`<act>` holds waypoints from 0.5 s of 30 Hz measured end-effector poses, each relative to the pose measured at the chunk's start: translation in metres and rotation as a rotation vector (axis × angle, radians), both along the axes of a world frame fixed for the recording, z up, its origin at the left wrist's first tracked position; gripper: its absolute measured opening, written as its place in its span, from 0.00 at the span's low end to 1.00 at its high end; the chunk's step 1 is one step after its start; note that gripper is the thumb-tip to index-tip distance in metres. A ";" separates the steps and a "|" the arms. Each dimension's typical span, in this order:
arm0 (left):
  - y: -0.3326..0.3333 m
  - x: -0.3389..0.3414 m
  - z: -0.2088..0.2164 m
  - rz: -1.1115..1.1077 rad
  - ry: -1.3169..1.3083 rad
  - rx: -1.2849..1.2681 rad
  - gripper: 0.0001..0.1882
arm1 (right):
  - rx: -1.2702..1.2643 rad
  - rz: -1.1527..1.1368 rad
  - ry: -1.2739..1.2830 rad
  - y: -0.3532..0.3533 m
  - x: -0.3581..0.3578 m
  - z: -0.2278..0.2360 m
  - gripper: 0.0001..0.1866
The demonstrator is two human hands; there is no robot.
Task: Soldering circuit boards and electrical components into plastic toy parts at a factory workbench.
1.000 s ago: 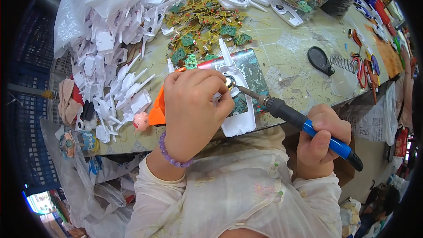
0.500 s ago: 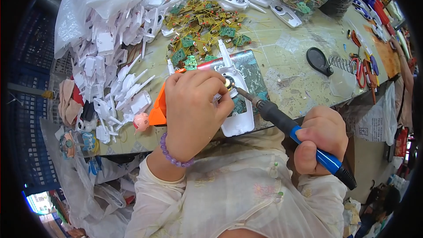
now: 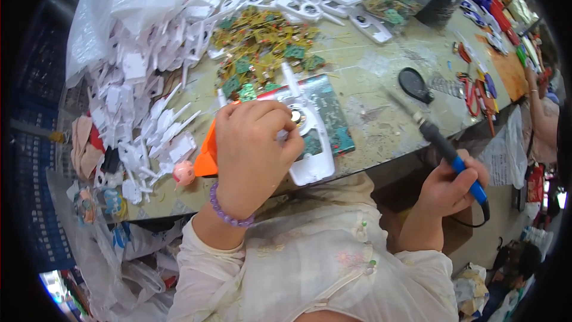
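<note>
My right hand (image 3: 454, 185) is wrapped around the blue and black handle of a soldering iron (image 3: 441, 142). Its tip points up and left over the table, clear of the work. Above a white plastic housing (image 3: 316, 166), my left hand (image 3: 256, 143) is closed, thumb and forefinger pinched beside a small round speaker (image 3: 296, 115). What the pinch holds is hidden by the fingers. The housing lies on a dark green and red flat block (image 3: 341, 116). Beside the left hand, an orange plastic piece (image 3: 207, 154) and a pink ball-shaped thing (image 3: 183, 173) rest on the table.
Green circuit boards with yellow wires (image 3: 262, 42) form a heap beyond the housing. White plastic parts (image 3: 128, 89) pile up at left beside a clear plastic bag (image 3: 131, 0). Toward the right lie a black round lid (image 3: 415, 84), a metal spring (image 3: 447, 87) and red-handled scissors (image 3: 472, 100).
My right hand has drawn the soldering iron away from the speaker, to the right. My left hand stays pinched over the housing, and the whole view has shifted slightly.
</note>
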State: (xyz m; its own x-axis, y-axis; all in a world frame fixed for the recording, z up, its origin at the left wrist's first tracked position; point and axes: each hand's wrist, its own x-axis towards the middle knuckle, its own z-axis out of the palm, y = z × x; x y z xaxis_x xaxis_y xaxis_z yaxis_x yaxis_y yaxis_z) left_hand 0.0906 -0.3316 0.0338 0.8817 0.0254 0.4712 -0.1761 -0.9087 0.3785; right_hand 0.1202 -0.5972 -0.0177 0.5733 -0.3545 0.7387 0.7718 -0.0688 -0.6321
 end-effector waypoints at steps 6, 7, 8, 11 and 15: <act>0.006 -0.006 -0.002 -0.023 -0.023 0.000 0.05 | 0.116 -0.528 0.014 -0.071 0.039 0.032 0.09; 0.005 -0.007 -0.001 -0.032 -0.032 -0.004 0.05 | 0.086 -0.564 0.020 -0.080 0.043 0.036 0.09; 0.006 -0.009 0.000 -0.025 -0.040 -0.038 0.06 | 0.071 -0.526 0.010 -0.087 0.047 0.039 0.08; 0.008 -0.018 0.000 -0.014 -0.094 -0.158 0.08 | 0.156 -0.460 0.094 -0.094 0.065 0.041 0.07; 0.019 -0.049 -0.002 -0.129 -0.181 -0.406 0.14 | -0.089 -0.422 0.250 -0.082 0.093 0.037 0.11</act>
State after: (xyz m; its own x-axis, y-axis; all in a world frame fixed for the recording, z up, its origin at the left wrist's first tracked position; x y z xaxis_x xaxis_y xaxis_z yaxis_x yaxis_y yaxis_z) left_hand 0.0418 -0.3123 0.0321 0.7943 0.1349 0.5924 -0.3740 -0.6598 0.6517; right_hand 0.2131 -0.6791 0.0196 0.5566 -0.5361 0.6346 0.4903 -0.4047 -0.7719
